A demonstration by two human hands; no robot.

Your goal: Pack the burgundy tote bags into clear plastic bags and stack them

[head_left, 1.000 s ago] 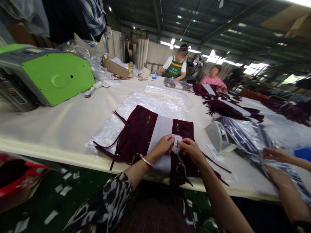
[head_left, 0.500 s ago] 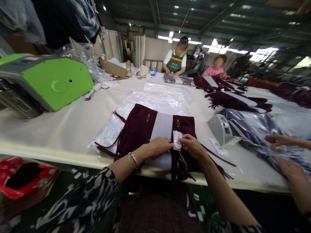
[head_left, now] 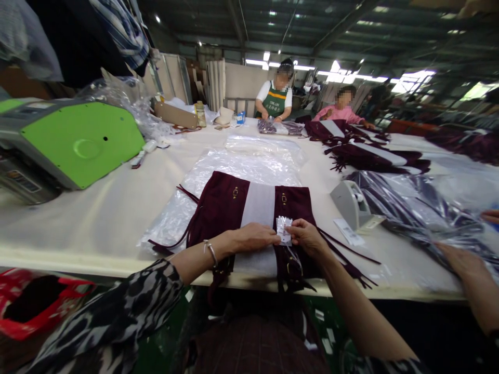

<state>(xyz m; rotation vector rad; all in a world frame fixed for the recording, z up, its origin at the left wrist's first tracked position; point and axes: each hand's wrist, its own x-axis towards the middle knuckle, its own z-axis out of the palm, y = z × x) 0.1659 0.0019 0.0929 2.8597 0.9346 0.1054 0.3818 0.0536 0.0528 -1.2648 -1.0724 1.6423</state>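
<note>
White and shiny, a small packet is over the burgundy garment, right of its grey band. The right hand pinches one edge; the left hand meets the other, its grip unclear. Gold buckles dot the garment. Lettering on the packet and on the green apron beyond the garment is too small to read surely.

Ceiling dim, its strip lights and distant bright panels overexposed; tabletop softly lit; white glare on plastic sheeting; floor in deep shadow; print on small packet illegible; outer edges stretched, background soft.
</note>
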